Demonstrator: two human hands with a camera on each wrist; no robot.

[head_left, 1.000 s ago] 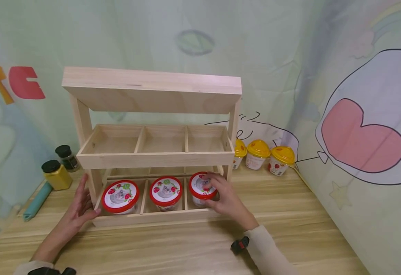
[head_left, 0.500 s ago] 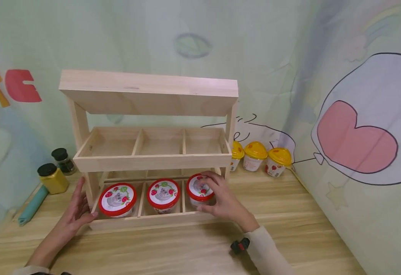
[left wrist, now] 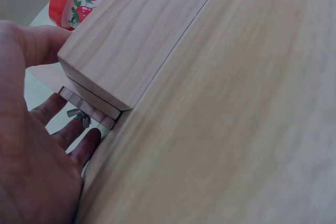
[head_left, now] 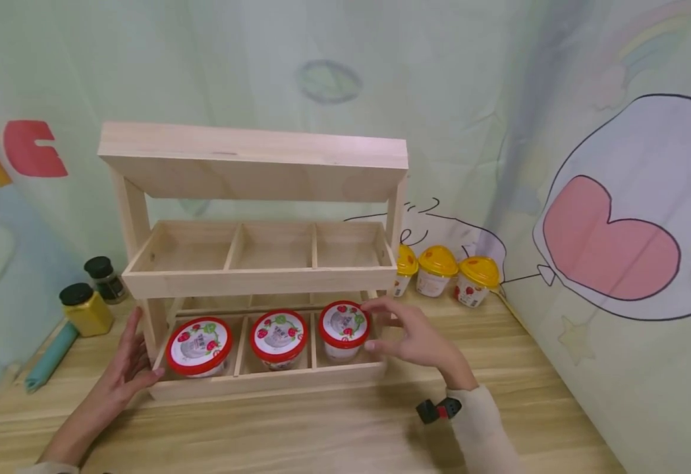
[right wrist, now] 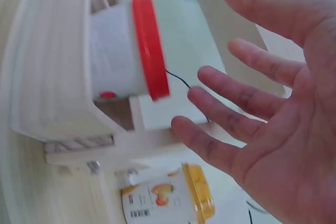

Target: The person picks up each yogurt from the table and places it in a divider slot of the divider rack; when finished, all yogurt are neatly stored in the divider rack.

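Note:
A pale wooden two-tier rack [head_left: 262,280] stands on the table. Its bottom tray holds three red-lidded strawberry cups, one per compartment: left [head_left: 199,344], middle [head_left: 278,336], right [head_left: 344,324]. My right hand [head_left: 407,336] hovers open just right of the right cup [right wrist: 134,56], fingers spread, holding nothing. My left hand [head_left: 126,368] rests with straight fingers against the rack's lower left corner [left wrist: 100,95]; its fingers [left wrist: 63,135] lie beside the tray's end. The upper tray's three compartments hold nothing.
Three yellow-lidded cups [head_left: 440,270] stand behind the rack's right side, one visible in the right wrist view [right wrist: 168,200]. Two dark-capped spice jars [head_left: 87,306] and a teal tool [head_left: 49,359] lie at the left. Fabric backdrops enclose the back and right.
My right hand has let go of the right red-lidded cup and drawn back to the right, opening. The cup now sits in its compartment. My left hand stays at the rack's corner.

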